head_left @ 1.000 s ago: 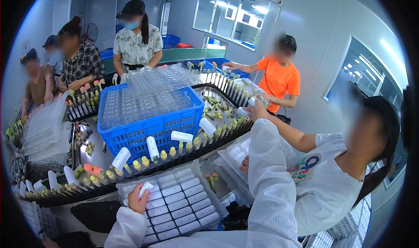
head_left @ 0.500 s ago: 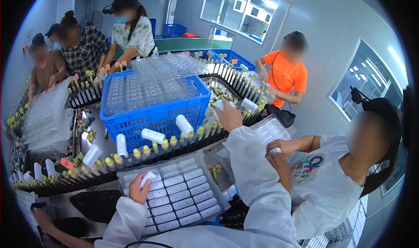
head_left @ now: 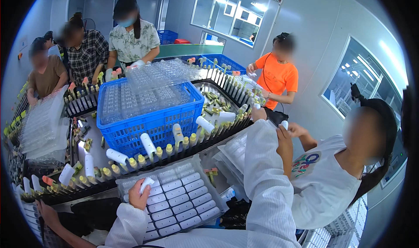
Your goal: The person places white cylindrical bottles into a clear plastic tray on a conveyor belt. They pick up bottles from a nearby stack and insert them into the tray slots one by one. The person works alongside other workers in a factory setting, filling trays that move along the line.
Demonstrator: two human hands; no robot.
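Note:
My left hand (head_left: pixel 139 196) is closed around a small white plastic casing (head_left: pixel 147 183), above the upper left of a clear blister tray (head_left: pixel 127 182). Rows of white oblong casings (head_left: pixel 178 200) lie in this tray. My right arm reaches out to the right side of the conveyor, where my right hand (head_left: pixel 259 114) is closed, with a bit of a white casing (head_left: pixel 256 105) showing at its fingertips. Along the near conveyor run upright yellow-topped pegs (head_left: pixel 142 160); several bear white casings (head_left: pixel 148 145), tilted at different angles.
Inside the conveyor loop stands a blue crate (head_left: pixel 150 134) heaped with clear trays (head_left: pixel 163 73). A co-worker in a white shirt (head_left: pixel 323 178) sits close at my right, hands near my sleeve. Other people work around the far side. Another clear tray stack (head_left: pixel 41 121) lies at left.
My right hand has moved right along the conveyor. The casings on the pegs have shifted left, and more of them show near the crate. My left hand stays over the tray with its casing.

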